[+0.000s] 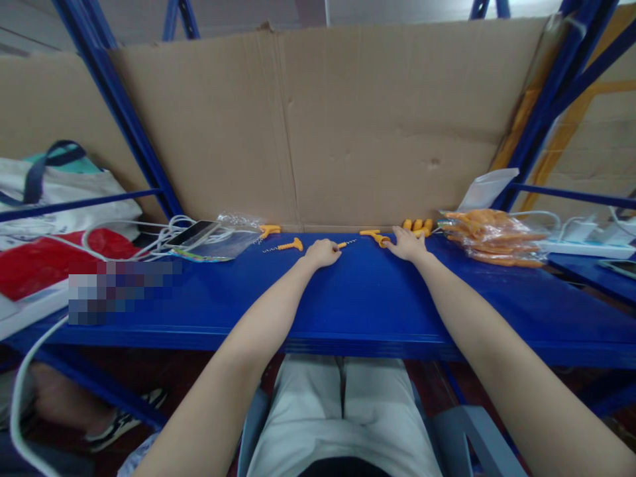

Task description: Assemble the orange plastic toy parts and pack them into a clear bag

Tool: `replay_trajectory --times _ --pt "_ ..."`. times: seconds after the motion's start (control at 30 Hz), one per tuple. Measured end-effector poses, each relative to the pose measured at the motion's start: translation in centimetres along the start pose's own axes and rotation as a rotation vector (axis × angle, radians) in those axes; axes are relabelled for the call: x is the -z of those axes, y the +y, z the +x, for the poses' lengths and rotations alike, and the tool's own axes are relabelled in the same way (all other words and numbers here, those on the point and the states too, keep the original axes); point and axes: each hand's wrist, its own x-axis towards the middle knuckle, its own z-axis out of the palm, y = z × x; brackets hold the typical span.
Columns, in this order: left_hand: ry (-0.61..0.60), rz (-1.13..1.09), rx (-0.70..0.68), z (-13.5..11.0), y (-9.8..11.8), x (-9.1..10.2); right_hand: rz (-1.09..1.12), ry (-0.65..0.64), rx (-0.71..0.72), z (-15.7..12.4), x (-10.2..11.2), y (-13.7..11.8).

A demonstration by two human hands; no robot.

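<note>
Looks forward and down from the wearer's head, past the trousers [318,404] close below and across the blue surface [368,298] to the cardboard [387,119] behind. Takes in left hand [322,253] and right hand [408,244] near mid-picture, spreading wide to metal posts [128,119] either side.

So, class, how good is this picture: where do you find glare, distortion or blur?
In the head view: white glints on the bag of orange pieces; blue posts splaying outward, probably wide-angle distortion; corkscrews too soft for fine detail; a pixelated patch at left; fairly even light on the cardboard.
</note>
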Motion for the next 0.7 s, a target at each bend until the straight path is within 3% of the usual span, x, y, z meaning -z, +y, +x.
replay_trajectory --times 0.37,0.7 --pt "-0.004 0.000 0.011 0.0 0.1 0.1 0.175 -0.003 -0.296 0.6 -1.0 4.7" --pt "-0.004 0.002 0.004 0.1 0.0 0.0 0.092 -0.067 -0.264 0.6 -0.8 4.2"
